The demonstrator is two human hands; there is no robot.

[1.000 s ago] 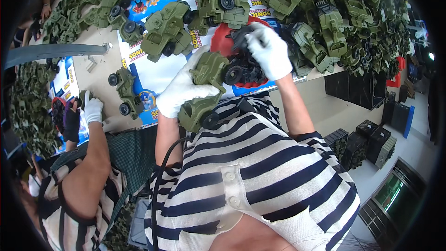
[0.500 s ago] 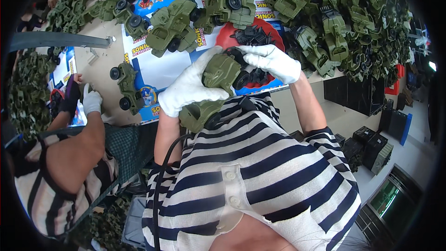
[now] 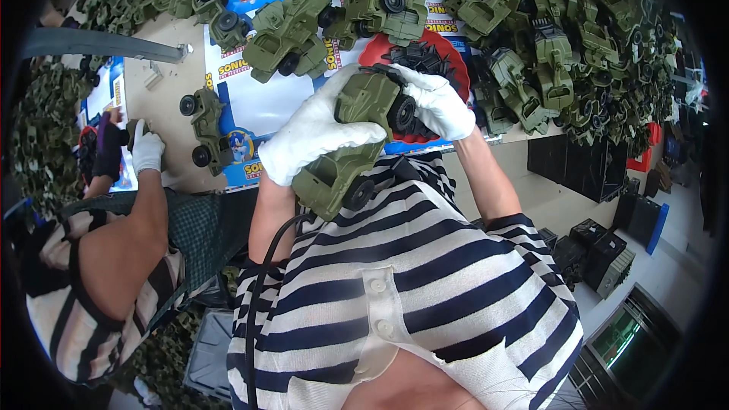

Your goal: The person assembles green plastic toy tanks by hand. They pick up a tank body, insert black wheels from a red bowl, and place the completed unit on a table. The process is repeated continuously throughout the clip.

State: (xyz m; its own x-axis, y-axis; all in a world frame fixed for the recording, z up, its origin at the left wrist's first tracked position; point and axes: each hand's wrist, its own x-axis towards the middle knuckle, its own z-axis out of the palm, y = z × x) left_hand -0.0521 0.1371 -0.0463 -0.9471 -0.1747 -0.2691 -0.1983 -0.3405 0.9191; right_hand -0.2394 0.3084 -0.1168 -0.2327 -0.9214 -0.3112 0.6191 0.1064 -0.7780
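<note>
Both my hands wear white gloves. My left hand [image 3: 317, 135] grips the middle of an olive green toy jeep [image 3: 351, 143], held up close to my chest above the table edge. My right hand [image 3: 434, 100] presses against the jeep's front end, its fingers on a black wheel [image 3: 402, 113]. Another black wheel [image 3: 358, 193] shows at the jeep's lower end. Right behind my hands sits a red tray [image 3: 378, 49] with several loose black wheels [image 3: 416, 56].
Many finished green toy jeeps [image 3: 524, 23] crowd the table at the back and right. One jeep [image 3: 206, 129] stands alone on a blue and white printed sheet [image 3: 262, 102]. A co-worker's gloved hand [image 3: 146, 149] works at the left. Black boxes [image 3: 600, 254] stand on the floor.
My right hand has come back from the red tray to the jeep's front end. The jeep has turned slightly in my left hand. The co-worker's arm has shifted a little.
</note>
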